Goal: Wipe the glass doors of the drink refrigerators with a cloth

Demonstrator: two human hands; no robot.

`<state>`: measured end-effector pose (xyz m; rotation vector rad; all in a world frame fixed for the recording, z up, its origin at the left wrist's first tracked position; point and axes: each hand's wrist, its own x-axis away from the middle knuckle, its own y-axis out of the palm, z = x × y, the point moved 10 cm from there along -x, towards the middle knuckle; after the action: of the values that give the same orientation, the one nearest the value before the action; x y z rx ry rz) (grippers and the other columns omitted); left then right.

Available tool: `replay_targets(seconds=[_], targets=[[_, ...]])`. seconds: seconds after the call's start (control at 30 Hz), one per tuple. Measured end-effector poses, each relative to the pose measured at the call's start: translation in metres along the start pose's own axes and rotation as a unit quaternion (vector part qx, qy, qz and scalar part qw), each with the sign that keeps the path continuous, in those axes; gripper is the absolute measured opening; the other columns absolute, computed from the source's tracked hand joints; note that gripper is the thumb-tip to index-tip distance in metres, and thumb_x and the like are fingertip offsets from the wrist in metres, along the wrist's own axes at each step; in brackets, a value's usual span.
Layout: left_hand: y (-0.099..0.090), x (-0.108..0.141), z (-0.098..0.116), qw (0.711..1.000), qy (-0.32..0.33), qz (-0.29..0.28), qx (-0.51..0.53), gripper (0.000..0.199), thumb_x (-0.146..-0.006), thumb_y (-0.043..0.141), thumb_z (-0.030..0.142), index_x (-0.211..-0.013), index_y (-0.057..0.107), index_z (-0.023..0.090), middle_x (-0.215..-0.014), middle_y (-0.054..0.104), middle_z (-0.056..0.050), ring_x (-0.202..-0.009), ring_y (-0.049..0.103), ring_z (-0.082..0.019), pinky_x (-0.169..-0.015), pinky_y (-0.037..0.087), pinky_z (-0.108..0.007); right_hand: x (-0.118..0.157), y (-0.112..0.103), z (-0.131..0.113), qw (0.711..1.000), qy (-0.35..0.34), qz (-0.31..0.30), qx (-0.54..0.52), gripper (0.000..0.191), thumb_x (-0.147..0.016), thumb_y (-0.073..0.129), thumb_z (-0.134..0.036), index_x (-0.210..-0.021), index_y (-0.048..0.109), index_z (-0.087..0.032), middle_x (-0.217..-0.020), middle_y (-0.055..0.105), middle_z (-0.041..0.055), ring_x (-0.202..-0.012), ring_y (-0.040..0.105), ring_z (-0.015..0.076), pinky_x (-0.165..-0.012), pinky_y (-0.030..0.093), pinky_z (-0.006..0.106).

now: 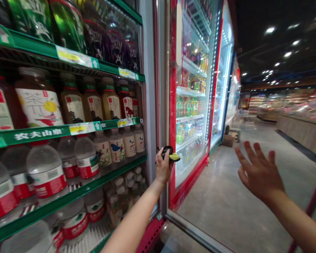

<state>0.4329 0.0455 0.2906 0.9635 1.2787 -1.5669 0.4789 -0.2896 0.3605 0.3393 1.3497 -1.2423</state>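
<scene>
My left hand reaches forward to the edge of the open glass door. Its fingers are closed around a small black-and-yellow tool with a rounded black grip; its exact kind does not show. My right hand is raised on the right, fingers spread, holding nothing. Whether it touches the door's glass I cannot tell. To the left of my left hand stands a drinks cooler with green-edged shelves. Its rows include tea bottles and large water bottles with red labels.
A second cooler with a red frame and lit shelves stands beyond the door. Grey shop floor runs along the right. A brown box sits by the coolers, and a long wood-sided display counter stands farther right.
</scene>
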Motion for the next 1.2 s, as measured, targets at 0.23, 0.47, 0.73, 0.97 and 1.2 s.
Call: replay_targets(seconds=[0.23,0.47,0.73,0.97,1.2], targets=[[0.022,-0.062,0.040,0.998,0.051,0.033,0.024,0.060,-0.095,0.053,0.019,-0.153,0.037,0.021,-0.154,0.045,-0.015,-0.147,0.035,-0.030,-0.120,0.033,-0.051,-0.001,-0.006,-0.003,1.000,-0.007,0.025,-0.010,0.092,-0.080,0.059,-0.019,-0.162,0.017,-0.026,-0.166,0.022,0.0152,-0.149,0.028,0.0408,-0.118,0.016,0.069],[0.039,0.035,0.022,1.000,-0.009,-0.005,-0.005,0.060,-0.092,0.057,0.016,-0.149,0.041,0.020,-0.147,0.050,-0.018,-0.138,0.046,-0.030,-0.112,0.043,-0.051,-0.001,-0.005,-0.003,1.000,-0.006,0.025,-0.004,0.095,-0.080,0.060,-0.018,-0.162,0.014,-0.026,-0.167,0.019,0.0144,-0.150,0.026,0.0408,-0.118,0.015,0.070],[0.027,-0.050,0.058,0.995,-0.071,0.069,0.030,0.056,-0.096,0.054,0.026,-0.150,0.042,0.019,-0.152,0.045,-0.019,-0.142,0.041,-0.032,-0.117,0.036,-0.054,-0.002,-0.002,-0.002,1.000,-0.004,0.024,0.001,0.101,-0.079,0.061,-0.017,-0.163,0.005,-0.029,-0.168,0.012,0.0097,-0.152,0.023,0.0393,-0.119,0.014,0.069],[0.041,0.025,0.077,0.991,0.129,-0.022,0.011,0.059,-0.092,0.058,0.017,-0.149,0.045,0.029,-0.149,0.052,-0.011,-0.144,0.041,-0.028,-0.116,0.041,-0.045,-0.001,0.002,0.002,0.999,-0.014,0.032,0.005,0.101,-0.080,0.060,-0.018,-0.162,0.003,-0.030,-0.169,0.006,0.0054,-0.153,0.019,0.0364,-0.121,0.011,0.066],[0.039,-0.071,0.116,0.999,-0.003,0.021,0.049,0.059,-0.095,0.056,0.025,-0.152,0.041,0.022,-0.160,0.037,-0.015,-0.151,0.029,-0.033,-0.121,0.031,-0.056,-0.005,0.008,0.007,0.999,-0.020,0.024,0.017,0.099,-0.083,0.059,-0.017,-0.162,0.001,-0.030,-0.170,0.005,0.0037,-0.154,0.016,0.0329,-0.123,0.010,0.064]])
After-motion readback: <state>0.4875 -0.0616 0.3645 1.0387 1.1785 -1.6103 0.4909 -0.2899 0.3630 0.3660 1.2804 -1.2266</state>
